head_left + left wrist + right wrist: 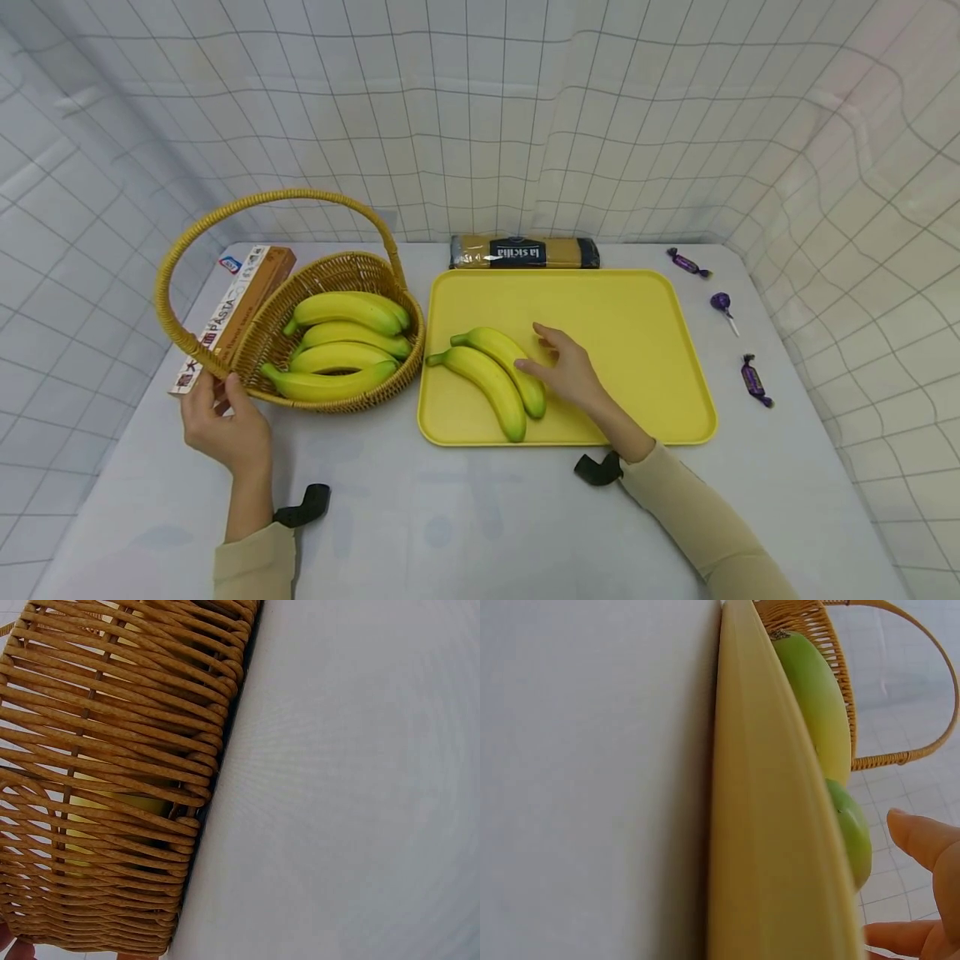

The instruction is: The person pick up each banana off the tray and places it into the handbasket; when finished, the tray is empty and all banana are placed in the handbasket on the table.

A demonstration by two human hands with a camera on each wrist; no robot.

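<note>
While the left hand (231, 427) pinches the rim of the basket (409, 374), the right hand (567, 372) hovers, spread, beside two bananas (504, 358) on the tray (622, 350); gripping one mid-length should balance it best.

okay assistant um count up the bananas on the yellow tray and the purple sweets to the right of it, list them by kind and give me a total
Bananas on the tray: 2
Purple twist-wrapped candies: 2
Purple lollipop: 1
Total: 5
</note>
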